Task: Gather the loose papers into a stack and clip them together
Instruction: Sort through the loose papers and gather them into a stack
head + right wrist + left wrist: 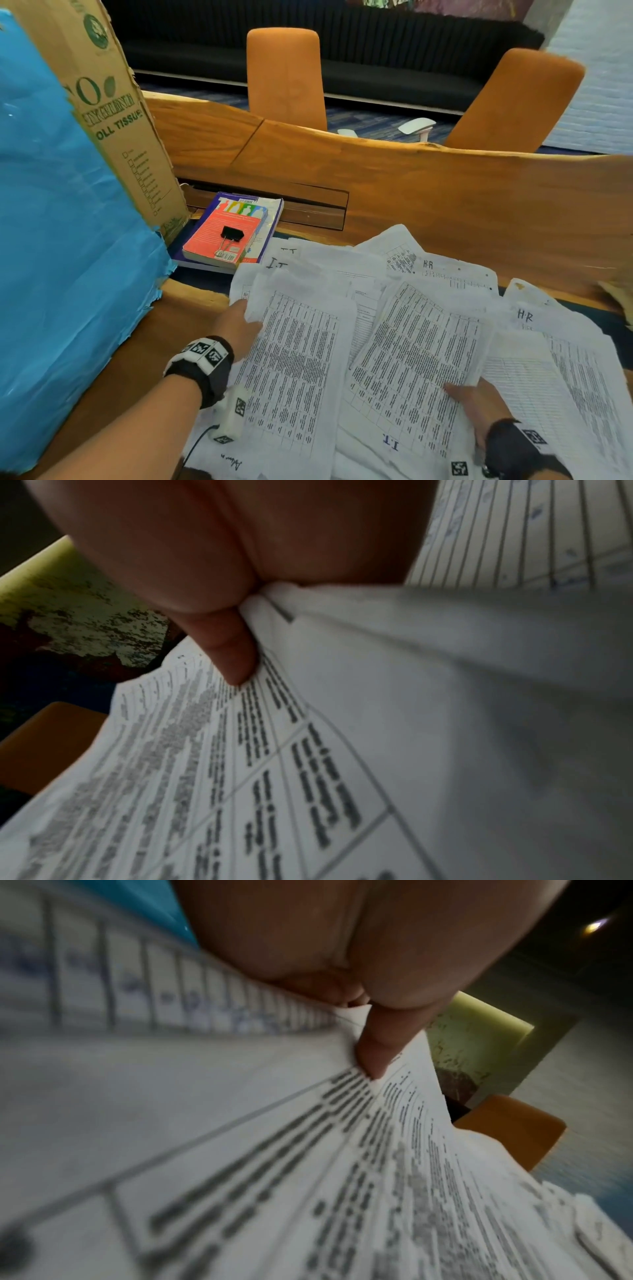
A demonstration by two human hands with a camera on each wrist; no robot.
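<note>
Several loose printed sheets lie scattered over the near part of the wooden table (428,192). My left hand (239,325) pinches the left edge of one table-printed sheet (294,359); in the left wrist view its thumb (377,1047) lies on top of that sheet (240,1150). My right hand (476,401) pinches the lower right edge of another printed sheet (411,359) marked "I.T"; in the right wrist view its thumb (232,647) presses the paper (308,777). A black binder clip (230,237) lies on a red book (226,233) at the left.
A tall cardboard box (113,113) with a blue cover (58,240) stands close at the left. Two orange chairs (286,75) stand behind the table's far edge. More sheets marked "H.R" (524,315) lie to the right. A dark slot (294,205) runs along the tabletop.
</note>
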